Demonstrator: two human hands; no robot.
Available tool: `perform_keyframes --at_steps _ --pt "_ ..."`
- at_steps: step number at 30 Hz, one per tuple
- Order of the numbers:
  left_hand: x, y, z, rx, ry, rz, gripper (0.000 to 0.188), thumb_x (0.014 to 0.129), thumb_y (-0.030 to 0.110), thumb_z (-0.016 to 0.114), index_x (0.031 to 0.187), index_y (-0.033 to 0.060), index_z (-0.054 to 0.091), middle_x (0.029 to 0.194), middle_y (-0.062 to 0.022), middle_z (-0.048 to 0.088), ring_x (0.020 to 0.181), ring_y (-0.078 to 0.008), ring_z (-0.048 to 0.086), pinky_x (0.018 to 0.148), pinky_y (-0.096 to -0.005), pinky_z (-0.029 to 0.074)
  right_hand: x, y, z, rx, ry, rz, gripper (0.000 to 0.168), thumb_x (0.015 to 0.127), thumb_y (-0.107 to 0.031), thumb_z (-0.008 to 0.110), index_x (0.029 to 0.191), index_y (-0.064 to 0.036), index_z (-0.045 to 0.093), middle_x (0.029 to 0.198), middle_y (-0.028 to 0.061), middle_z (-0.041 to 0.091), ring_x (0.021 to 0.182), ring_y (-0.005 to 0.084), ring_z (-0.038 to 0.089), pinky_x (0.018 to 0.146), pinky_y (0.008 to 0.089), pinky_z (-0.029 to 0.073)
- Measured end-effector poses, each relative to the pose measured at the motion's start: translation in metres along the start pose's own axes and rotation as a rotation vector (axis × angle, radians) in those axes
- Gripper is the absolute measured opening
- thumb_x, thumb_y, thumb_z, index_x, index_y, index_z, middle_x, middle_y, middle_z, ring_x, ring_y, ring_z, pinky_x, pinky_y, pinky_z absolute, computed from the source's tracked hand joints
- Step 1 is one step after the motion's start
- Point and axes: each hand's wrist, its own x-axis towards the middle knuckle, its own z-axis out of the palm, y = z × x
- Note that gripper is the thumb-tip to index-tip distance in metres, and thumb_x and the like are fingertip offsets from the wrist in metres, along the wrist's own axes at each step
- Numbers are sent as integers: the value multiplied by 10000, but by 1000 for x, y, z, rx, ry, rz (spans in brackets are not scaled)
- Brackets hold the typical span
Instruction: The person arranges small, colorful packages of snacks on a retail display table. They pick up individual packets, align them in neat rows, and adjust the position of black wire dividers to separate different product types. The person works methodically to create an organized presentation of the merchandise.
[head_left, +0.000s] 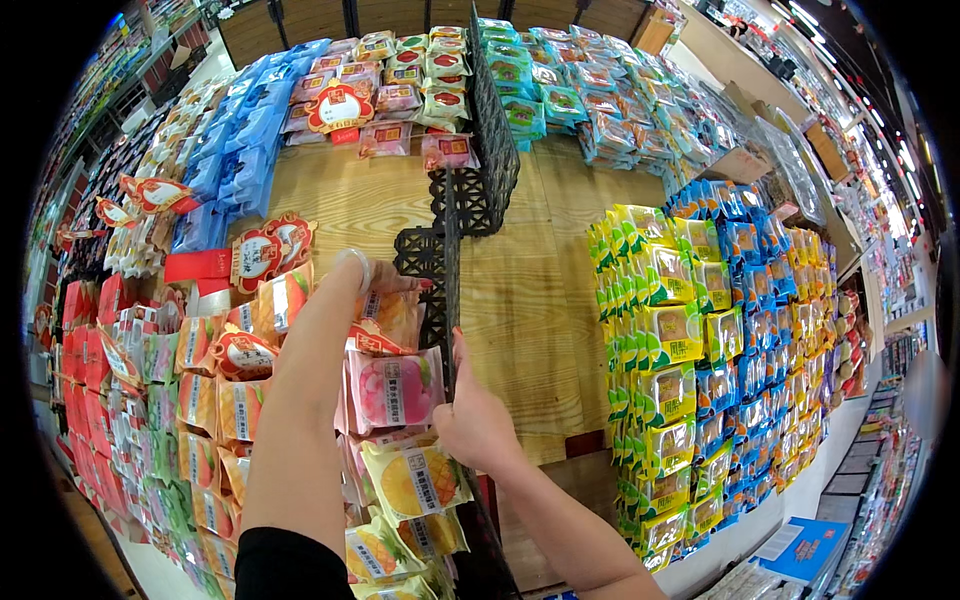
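Note:
A black openwork plastic divider (451, 247) stands upright on the wooden display table, its thin top edge towards me. My right hand (478, 420) grips this edge at its near part, with the thumb lying along it. My left hand (386, 279), a pale bangle at its wrist, reaches over an orange-wrapped pastry packet (397, 319); its fingertips come close to the divider. Whether these fingers hold the packet is hidden. Just left of my right hand lies a pink pastry packet (396, 390), with a yellow pineapple-print packet (420, 480) nearer to me.
Stacked yellow-green packets (667, 337) and blue packets (757, 322) form a wall on the right. Another black lattice divider (495, 120) stands farther back between packet piles. Bare wood (532, 300) shows right of my hands. Red-and-white price signs (274, 251) stick up at left.

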Motion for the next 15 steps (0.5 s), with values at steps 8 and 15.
perform_keyframes --at_steps 8,15 --pt "-36 23 -6 91 -8 70 881 797 831 495 1300 125 652 1289 -151 648 1178 -320 583 1055 -418 403 1 17 3 107 28 -35 925 821 -149 540 1586 -135 20 1159 313 631 993 494 627 897 524 480" --pt "-5 -11 11 -9 278 374 545 950 557 529 1264 130 657 1175 -118 709 1050 -270 647 966 -385 467 9 28 16 236 87 -71 865 820 -187 518 1581 -122 113 1127 305 638 995 494 618 896 519 474"
